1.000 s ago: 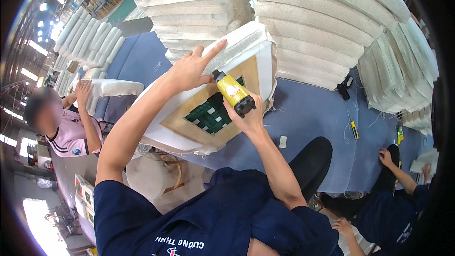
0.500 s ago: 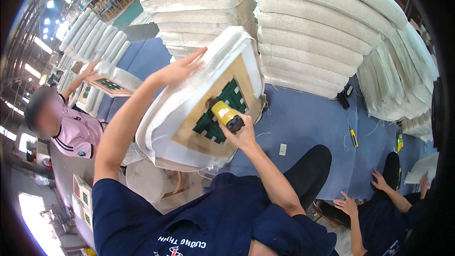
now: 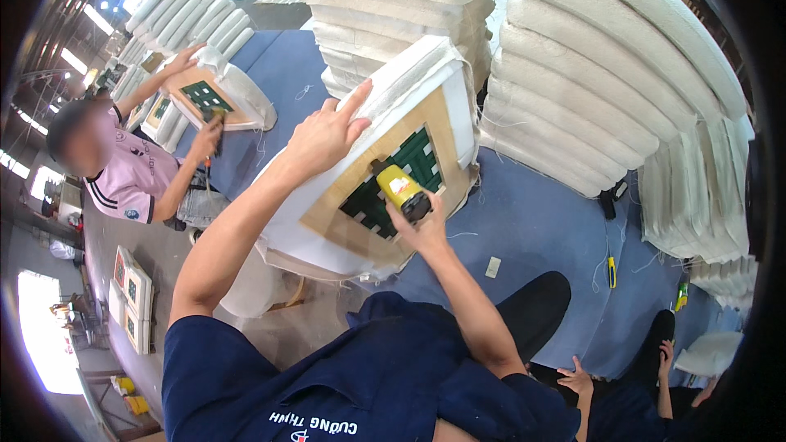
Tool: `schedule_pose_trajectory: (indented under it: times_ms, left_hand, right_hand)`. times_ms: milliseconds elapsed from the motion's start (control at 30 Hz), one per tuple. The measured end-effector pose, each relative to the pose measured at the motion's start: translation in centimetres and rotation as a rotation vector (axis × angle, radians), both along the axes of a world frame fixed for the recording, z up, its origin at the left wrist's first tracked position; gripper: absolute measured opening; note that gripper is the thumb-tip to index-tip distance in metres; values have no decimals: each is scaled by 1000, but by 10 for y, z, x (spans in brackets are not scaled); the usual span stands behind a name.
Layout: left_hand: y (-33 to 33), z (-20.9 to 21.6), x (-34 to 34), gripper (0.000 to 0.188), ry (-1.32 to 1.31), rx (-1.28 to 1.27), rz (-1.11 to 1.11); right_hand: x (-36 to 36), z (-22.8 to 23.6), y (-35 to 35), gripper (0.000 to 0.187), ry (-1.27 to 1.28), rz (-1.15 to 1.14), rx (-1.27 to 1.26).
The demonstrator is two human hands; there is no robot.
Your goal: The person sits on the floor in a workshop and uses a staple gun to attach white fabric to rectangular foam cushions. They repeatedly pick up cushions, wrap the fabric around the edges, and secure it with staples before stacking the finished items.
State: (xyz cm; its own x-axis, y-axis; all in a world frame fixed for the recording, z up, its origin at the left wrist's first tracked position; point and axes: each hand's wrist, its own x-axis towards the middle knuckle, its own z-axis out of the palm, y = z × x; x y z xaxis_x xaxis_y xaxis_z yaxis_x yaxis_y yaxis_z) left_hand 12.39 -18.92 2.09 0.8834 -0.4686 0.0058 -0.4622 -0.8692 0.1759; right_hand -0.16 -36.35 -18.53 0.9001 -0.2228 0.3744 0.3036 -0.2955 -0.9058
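Observation:
A padded seat cushion (image 3: pixel 332 225) in off-white fabric stands tilted before me, its wooden underside facing me. Dark green webbing (image 3: pixel 419 160) fills the opening in the wood. My left hand (image 3: pixel 327 137) rests on the cushion's upper left edge, with the index finger stretched out and the thumb apart. A yellow-and-black staple gun (image 3: pixel 399 185) is gripped in my right hand (image 3: pixel 425 225). Its dark nose is at the wood beside the webbing's upper left edge; whether it touches cannot be made out.
Tall stacks of off-white cushions (image 3: pixel 589 82) stand behind on the blue table (image 3: pixel 524 213). A yellow screwdriver (image 3: pixel 612 270) and a small pale card (image 3: pixel 493 267) lie rightward. At left, a person in pink (image 3: pixel 135 168) works on another seat (image 3: pixel 214 98); another person's hand (image 3: pixel 576 378) shows lower right.
The view has shifted. My left hand's fingers have drawn closer together on the cushion edge. The staple gun stays by the webbing's edge. The person at left now has a hand at the other seat's underside.

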Motion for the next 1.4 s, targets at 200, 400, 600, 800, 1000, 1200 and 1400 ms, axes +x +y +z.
schedule_pose_trajectory:
  times_ms: [200, 400, 600, 800, 1000, 1200, 1400]
  left_hand:
    - [-1, 14, -10, 101, 45, -15, -117]
    - [-1, 26, -10, 115, 149, -32, -174]
    - [-7, 29, -16, 118, 155, -2, -134]
    - [32, 30, 12, 103, 339, -258, -415]
    - [66, 7, 16, 68, 596, -426, -50]
    - [33, 15, -37, 61, 185, -44, 110]
    - [27, 21, -56, 74, 36, 13, -16]
  right_hand:
    - [-6, 87, -36, 36, -29, 126, 15]
    - [17, 102, -36, 33, -103, 118, -130]
    - [6, 109, -31, 29, -141, 142, -73]
    - [-10, 75, -26, 39, -127, 116, -13]
    - [-35, 59, 24, 31, -65, 153, 105]
    - [-28, 49, 29, 31, -81, 153, 108]
    - [-26, 56, 12, 40, -78, 210, 122]
